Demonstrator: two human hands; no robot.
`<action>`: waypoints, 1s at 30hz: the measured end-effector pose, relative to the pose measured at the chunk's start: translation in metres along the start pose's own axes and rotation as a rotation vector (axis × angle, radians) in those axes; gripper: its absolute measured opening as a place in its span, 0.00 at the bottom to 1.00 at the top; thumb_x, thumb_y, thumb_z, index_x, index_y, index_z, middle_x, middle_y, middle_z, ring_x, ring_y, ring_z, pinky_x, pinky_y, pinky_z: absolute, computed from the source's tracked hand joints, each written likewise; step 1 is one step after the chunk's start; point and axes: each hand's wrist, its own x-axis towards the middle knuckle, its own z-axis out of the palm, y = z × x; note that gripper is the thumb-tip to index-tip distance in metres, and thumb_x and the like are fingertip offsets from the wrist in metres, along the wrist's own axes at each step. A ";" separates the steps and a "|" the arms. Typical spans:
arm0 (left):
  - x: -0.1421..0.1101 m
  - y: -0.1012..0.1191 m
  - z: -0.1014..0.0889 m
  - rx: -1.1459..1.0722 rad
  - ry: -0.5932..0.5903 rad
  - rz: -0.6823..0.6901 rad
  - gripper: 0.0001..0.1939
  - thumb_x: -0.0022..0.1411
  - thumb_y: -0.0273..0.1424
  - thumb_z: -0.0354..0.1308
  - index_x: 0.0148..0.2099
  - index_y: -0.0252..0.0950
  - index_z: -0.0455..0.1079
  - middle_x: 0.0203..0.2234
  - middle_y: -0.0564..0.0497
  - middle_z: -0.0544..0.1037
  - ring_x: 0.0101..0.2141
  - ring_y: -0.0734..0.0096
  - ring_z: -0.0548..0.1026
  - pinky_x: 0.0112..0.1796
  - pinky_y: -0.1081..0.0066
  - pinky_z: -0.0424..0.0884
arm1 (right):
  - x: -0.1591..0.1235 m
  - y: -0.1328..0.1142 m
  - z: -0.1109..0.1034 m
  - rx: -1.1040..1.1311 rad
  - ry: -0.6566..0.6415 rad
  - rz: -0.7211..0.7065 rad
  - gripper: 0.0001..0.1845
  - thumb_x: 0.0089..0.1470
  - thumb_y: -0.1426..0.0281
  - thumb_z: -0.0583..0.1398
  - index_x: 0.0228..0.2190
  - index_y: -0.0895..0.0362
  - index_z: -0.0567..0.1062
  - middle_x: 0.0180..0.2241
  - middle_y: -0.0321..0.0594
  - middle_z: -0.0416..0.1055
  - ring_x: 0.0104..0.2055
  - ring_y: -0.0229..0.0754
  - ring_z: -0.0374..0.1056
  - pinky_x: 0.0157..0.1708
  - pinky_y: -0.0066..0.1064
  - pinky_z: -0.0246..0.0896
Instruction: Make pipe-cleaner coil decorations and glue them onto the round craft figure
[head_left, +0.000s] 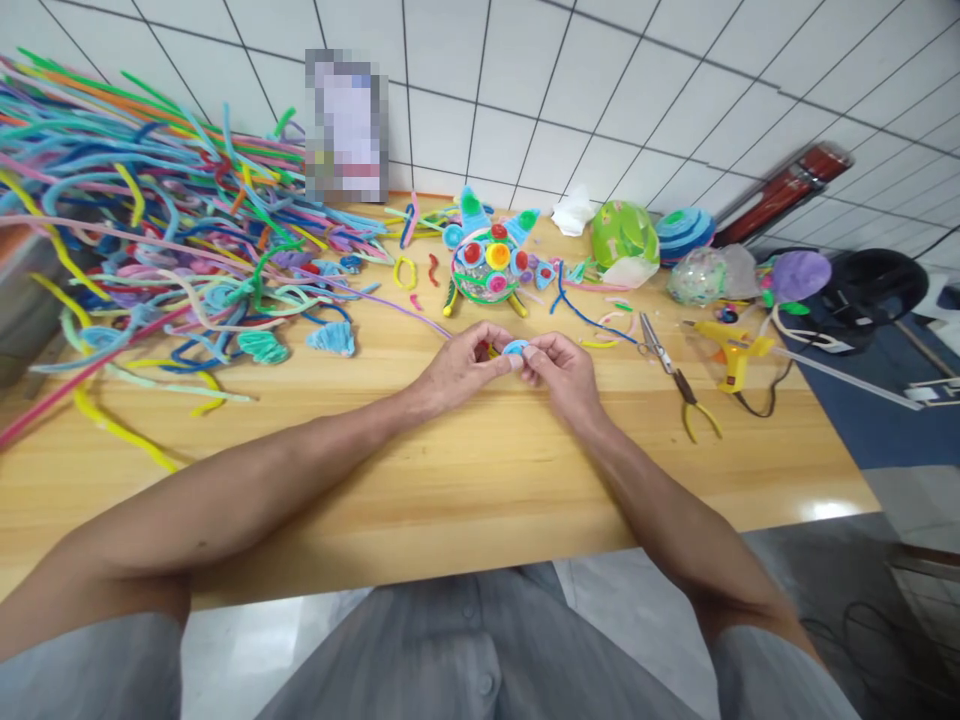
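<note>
Between my two hands, just above the wooden table, is a small blue coil of pipe cleaner. My left hand pinches its left side with thumb and fingers. On the other side, my right hand grips the coil between thumb and forefinger. A bit of yellow shows by the left fingers; what it belongs to I cannot tell. Right behind the hands stands a round decorated figure with blue and green ears, coloured discs and yellow-tipped feet.
A large heap of pipe cleaners covers the left side. At right lie scissors, yellow-handled pliers and a yellow glue gun. A green ball-shaped piece and a red cylinder stand near the tiled wall.
</note>
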 end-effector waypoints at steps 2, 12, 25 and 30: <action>0.000 -0.002 0.001 -0.009 0.000 0.012 0.22 0.55 0.46 0.69 0.42 0.34 0.72 0.33 0.53 0.76 0.29 0.76 0.67 0.32 0.73 0.63 | -0.001 0.000 0.002 0.053 0.023 -0.001 0.20 0.51 0.51 0.69 0.32 0.52 0.73 0.22 0.32 0.74 0.24 0.37 0.68 0.25 0.30 0.64; -0.003 0.005 0.001 0.170 -0.035 -0.006 0.12 0.61 0.39 0.61 0.35 0.35 0.70 0.23 0.57 0.67 0.24 0.77 0.60 0.26 0.73 0.55 | -0.005 -0.005 0.000 -0.039 0.009 -0.118 0.20 0.49 0.55 0.71 0.40 0.51 0.76 0.37 0.37 0.78 0.39 0.42 0.73 0.40 0.34 0.70; 0.004 -0.001 -0.001 -0.111 0.127 0.054 0.15 0.60 0.39 0.65 0.44 0.36 0.68 0.31 0.54 0.73 0.29 0.76 0.69 0.31 0.74 0.63 | -0.006 -0.001 0.002 -0.096 -0.033 -0.106 0.13 0.53 0.59 0.67 0.38 0.53 0.78 0.30 0.33 0.76 0.32 0.38 0.69 0.35 0.31 0.63; 0.003 -0.004 0.002 -0.076 0.008 0.079 0.20 0.58 0.41 0.68 0.45 0.35 0.69 0.33 0.53 0.74 0.28 0.76 0.66 0.31 0.73 0.61 | -0.005 0.003 -0.001 -0.114 -0.029 -0.126 0.14 0.54 0.57 0.67 0.37 0.53 0.78 0.34 0.35 0.79 0.35 0.40 0.71 0.39 0.33 0.65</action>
